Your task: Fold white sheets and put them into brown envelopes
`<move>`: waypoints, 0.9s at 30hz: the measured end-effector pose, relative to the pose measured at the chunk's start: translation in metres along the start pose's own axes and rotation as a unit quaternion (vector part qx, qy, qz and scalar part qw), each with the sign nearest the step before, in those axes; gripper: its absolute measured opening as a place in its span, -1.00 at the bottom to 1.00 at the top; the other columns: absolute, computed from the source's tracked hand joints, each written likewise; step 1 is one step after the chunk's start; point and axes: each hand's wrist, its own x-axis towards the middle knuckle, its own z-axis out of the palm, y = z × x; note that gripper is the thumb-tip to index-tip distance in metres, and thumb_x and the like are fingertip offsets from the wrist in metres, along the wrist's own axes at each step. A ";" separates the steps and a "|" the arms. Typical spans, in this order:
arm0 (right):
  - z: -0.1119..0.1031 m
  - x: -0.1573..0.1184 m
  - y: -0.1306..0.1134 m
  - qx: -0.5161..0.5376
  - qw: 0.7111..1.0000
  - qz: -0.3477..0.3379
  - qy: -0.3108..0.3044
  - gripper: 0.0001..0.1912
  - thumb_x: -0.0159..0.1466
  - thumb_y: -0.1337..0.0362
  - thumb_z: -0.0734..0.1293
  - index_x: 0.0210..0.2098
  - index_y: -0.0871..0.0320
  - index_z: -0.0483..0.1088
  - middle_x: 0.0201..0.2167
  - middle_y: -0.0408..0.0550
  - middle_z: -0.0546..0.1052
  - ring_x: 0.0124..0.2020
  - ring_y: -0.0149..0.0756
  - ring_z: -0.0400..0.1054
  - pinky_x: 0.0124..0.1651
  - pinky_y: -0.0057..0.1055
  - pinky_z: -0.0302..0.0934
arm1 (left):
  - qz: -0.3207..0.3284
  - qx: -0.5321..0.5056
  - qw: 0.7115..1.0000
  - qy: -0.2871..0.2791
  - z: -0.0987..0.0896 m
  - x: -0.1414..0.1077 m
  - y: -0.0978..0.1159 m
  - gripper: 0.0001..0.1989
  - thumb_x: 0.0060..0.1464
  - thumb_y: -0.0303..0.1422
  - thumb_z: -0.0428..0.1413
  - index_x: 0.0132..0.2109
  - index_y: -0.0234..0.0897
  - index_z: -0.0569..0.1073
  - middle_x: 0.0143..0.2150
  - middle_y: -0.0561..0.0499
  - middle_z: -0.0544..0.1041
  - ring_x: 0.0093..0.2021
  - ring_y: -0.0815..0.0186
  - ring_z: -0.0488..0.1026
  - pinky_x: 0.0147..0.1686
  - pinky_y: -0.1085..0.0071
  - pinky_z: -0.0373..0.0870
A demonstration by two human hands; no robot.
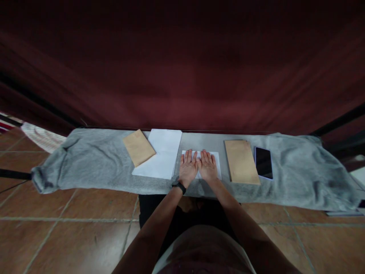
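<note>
Both palms lie flat on a small white sheet of paper [201, 175], which may be folded. My left hand [188, 166] covers its left side, fingers stretched forward, with a dark band on the wrist. Across the right side rests my right hand [208, 166], its fingers also out straight and the two thumbs nearly touching. Left of my hands is a stack of larger white paper [164, 152], with a brown envelope [139, 147] lying tilted over its left edge. Another brown envelope [242, 161] lies to the right of my hands.
A grey cloth [97, 160] covers the long narrow table. Right of the second envelope lies a phone [264, 163] with a dark screen. A dark red surface [182, 83] rises along the far edge. Tiled floor [94, 228] shows below the near edge.
</note>
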 end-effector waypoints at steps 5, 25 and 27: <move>-0.001 -0.003 0.014 -0.018 0.999 0.012 0.029 -0.37 0.48 0.13 0.02 0.40 0.40 0.11 0.40 0.28 0.20 0.43 -0.01 0.03 0.42 0.05 -0.13 | -0.016 0.002 1.000 0.003 0.002 0.000 0.001 -0.42 0.40 -0.21 -0.20 0.45 -0.35 0.13 0.50 -0.20 0.06 0.51 0.09 -0.09 0.44 0.00 -0.11; -0.010 -0.033 0.042 -0.038 0.993 0.057 0.099 -0.29 0.48 0.07 0.03 0.40 0.56 0.03 0.40 0.49 0.13 0.42 0.12 0.05 0.38 0.08 -0.01 | -0.069 0.000 0.996 0.062 0.003 -0.015 -0.006 -0.37 0.37 -0.24 -0.18 0.44 -0.56 0.09 0.46 -0.33 0.10 0.49 0.05 0.00 0.42 0.04 0.02; -0.011 -0.036 0.042 -0.037 0.992 0.060 0.109 -0.30 0.49 0.09 0.01 0.42 0.51 0.01 0.40 0.46 0.14 0.41 0.11 0.07 0.37 0.10 0.00 | -0.059 -0.002 0.997 0.058 0.000 -0.021 -0.008 -0.38 0.37 -0.25 -0.18 0.44 -0.54 0.08 0.46 -0.31 0.11 0.49 0.06 0.00 0.42 0.04 0.02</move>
